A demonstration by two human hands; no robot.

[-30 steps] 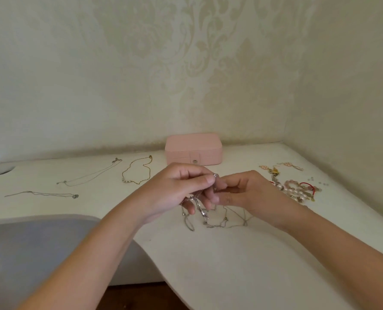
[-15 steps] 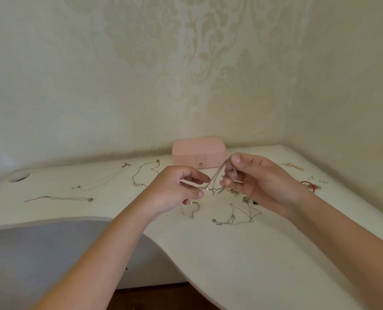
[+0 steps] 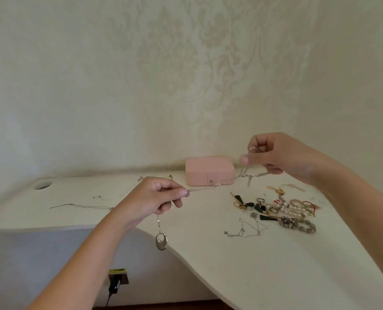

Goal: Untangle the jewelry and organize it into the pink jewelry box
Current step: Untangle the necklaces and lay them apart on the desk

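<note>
A thin silver chain (image 3: 210,188) is stretched in the air between both hands. My left hand (image 3: 154,200) pinches one end; an oval silver pendant (image 3: 161,240) hangs below it. My right hand (image 3: 273,155) is raised higher and pinches the other end, with small charms (image 3: 249,178) dangling under it. The pink jewelry box (image 3: 209,170) stands closed at the back of the white desk, behind the chain. A tangled heap of jewelry (image 3: 282,209) lies on the right, and a loose silver chain (image 3: 246,229) lies just in front of it.
Thin necklaces (image 3: 81,206) lie laid out on the desk's left part, near a round cable hole (image 3: 42,185). The white desk (image 3: 253,265) has a curved front edge; walls close the back and right. A plug sits in a wall socket (image 3: 116,280) under the desk.
My hands have drawn apart: the left one moved left and down, the right one up and right, stretching the chain. The pendant now hangs free. The camera has tilted and shows the jewelry heap.
</note>
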